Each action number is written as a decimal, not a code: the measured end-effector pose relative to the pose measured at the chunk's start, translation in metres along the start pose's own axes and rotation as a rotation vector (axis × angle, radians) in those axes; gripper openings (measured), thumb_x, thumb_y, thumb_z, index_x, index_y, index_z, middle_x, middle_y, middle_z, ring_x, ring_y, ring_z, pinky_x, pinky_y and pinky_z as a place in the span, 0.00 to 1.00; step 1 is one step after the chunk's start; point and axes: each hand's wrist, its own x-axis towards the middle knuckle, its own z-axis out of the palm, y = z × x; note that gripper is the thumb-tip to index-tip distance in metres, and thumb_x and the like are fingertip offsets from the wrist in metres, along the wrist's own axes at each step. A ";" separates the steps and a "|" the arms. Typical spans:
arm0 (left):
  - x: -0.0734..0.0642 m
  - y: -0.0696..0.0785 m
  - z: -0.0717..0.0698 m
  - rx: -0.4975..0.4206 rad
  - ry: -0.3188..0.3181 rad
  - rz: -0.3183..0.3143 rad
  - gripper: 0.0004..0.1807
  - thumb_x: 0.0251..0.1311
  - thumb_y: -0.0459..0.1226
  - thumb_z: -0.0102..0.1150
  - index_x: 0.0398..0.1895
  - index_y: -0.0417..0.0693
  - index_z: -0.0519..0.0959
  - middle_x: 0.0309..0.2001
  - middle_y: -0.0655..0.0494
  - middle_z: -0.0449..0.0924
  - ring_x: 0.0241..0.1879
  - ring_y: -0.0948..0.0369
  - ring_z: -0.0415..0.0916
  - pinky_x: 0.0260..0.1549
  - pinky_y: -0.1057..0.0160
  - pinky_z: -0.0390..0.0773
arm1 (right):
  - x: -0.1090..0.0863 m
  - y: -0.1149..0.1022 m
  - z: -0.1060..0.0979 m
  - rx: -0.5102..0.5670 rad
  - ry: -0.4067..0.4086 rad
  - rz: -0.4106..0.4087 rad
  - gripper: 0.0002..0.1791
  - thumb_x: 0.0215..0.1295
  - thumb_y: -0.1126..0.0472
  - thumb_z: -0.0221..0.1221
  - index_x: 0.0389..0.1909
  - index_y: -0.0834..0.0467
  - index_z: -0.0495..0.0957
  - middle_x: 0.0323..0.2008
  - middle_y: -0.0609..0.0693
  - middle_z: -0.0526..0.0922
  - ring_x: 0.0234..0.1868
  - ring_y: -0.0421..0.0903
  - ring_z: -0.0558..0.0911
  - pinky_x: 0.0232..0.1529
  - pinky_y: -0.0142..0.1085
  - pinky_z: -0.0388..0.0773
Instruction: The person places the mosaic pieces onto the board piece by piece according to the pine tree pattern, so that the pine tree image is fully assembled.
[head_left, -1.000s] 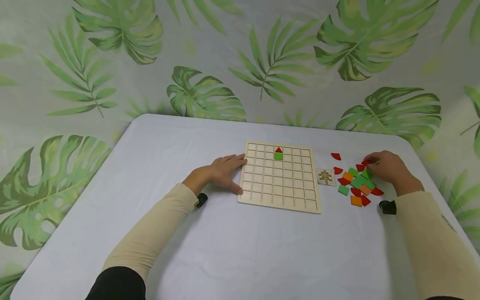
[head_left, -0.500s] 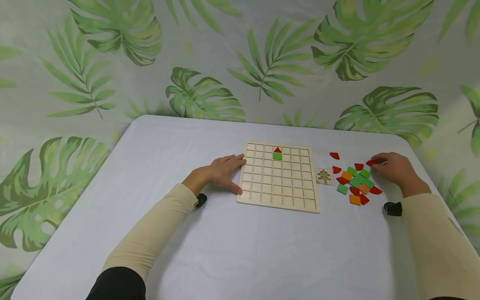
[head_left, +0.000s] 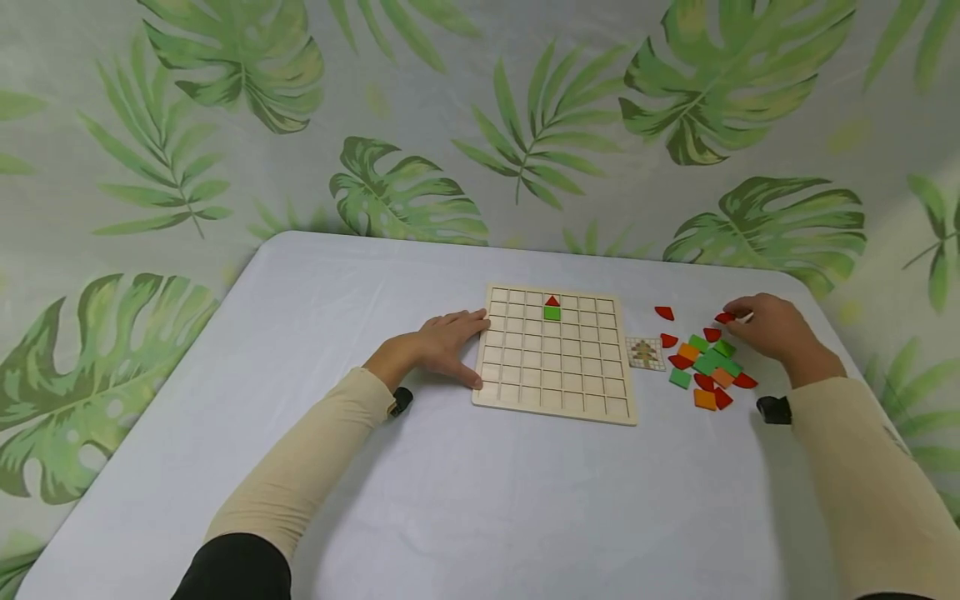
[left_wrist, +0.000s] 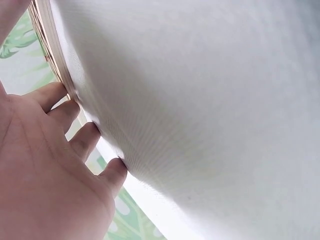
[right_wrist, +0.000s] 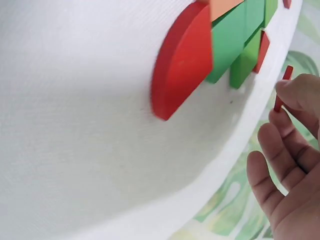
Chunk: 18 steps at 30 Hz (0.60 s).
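Shifted since half a second ago: right hand [head_left: 772, 329] and its red piece [head_left: 725, 317], now a little further left and nearer the far edge of the white desk [head_left: 480, 500]. Meaning for the work in hand: one piece selected from the loose lot, not yet on the grid.

Contents, left to right:

Left hand [head_left: 452, 344]: fingers and thumb spread, gripping nothing, tips touching the left edge of the board; position unchanged. Seemingly a steadying touch.

Wooden grid board [head_left: 556, 354]: lying flat, two cells filled. Red triangle [head_left: 552, 301] in the top row; green square [head_left: 552, 313] directly below it.

Pattern card [head_left: 646, 353]: tree figure on a small grid, just beside the board's right edge.

Loose pieces, near the card: red quarter-circles, one [head_left: 664, 313] lying apart at the back; green squares, one [head_left: 680, 378] at the left; orange squares, one [head_left: 705, 399] at the front.

Right hand: thumb and finger pinching the red piece, its outline partly covered; remaining fingers loosely extended.
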 end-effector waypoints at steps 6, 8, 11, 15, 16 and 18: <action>0.001 0.000 0.000 0.024 -0.006 -0.011 0.59 0.52 0.61 0.68 0.81 0.55 0.46 0.82 0.60 0.37 0.82 0.52 0.37 0.77 0.44 0.44 | 0.005 -0.016 -0.001 -0.031 -0.009 -0.051 0.20 0.66 0.60 0.57 0.53 0.71 0.78 0.49 0.70 0.80 0.44 0.61 0.76 0.47 0.57 0.77; 0.000 0.000 0.000 0.032 -0.004 -0.012 0.59 0.52 0.61 0.68 0.81 0.55 0.46 0.82 0.60 0.37 0.81 0.52 0.38 0.77 0.44 0.45 | 0.006 -0.022 -0.001 -0.052 -0.009 -0.082 0.20 0.67 0.61 0.57 0.53 0.71 0.78 0.49 0.70 0.80 0.45 0.61 0.76 0.48 0.58 0.76; 0.000 0.001 -0.001 0.037 -0.002 -0.009 0.59 0.52 0.61 0.68 0.81 0.54 0.47 0.82 0.60 0.37 0.81 0.52 0.38 0.77 0.44 0.46 | 0.006 -0.032 -0.002 -0.081 0.000 -0.126 0.19 0.66 0.62 0.57 0.52 0.71 0.78 0.48 0.69 0.78 0.44 0.60 0.76 0.50 0.59 0.76; 0.000 0.001 -0.001 0.034 -0.003 -0.008 0.59 0.52 0.61 0.68 0.81 0.54 0.47 0.82 0.59 0.38 0.81 0.51 0.38 0.77 0.43 0.46 | 0.007 -0.046 -0.003 -0.094 0.014 -0.164 0.19 0.66 0.63 0.57 0.53 0.71 0.78 0.48 0.68 0.78 0.44 0.60 0.76 0.51 0.58 0.76; 0.000 0.001 -0.001 0.033 -0.005 -0.009 0.59 0.52 0.61 0.68 0.81 0.54 0.47 0.82 0.60 0.37 0.81 0.52 0.38 0.77 0.44 0.46 | 0.007 -0.049 -0.004 -0.093 0.015 -0.169 0.19 0.66 0.63 0.57 0.53 0.71 0.78 0.48 0.69 0.78 0.44 0.60 0.76 0.50 0.58 0.76; -0.001 0.001 -0.002 0.030 -0.006 -0.011 0.59 0.52 0.61 0.68 0.81 0.55 0.46 0.82 0.60 0.37 0.81 0.52 0.38 0.77 0.44 0.46 | 0.008 -0.055 -0.003 -0.083 0.012 -0.171 0.19 0.66 0.63 0.57 0.53 0.70 0.78 0.49 0.69 0.77 0.45 0.60 0.76 0.50 0.58 0.77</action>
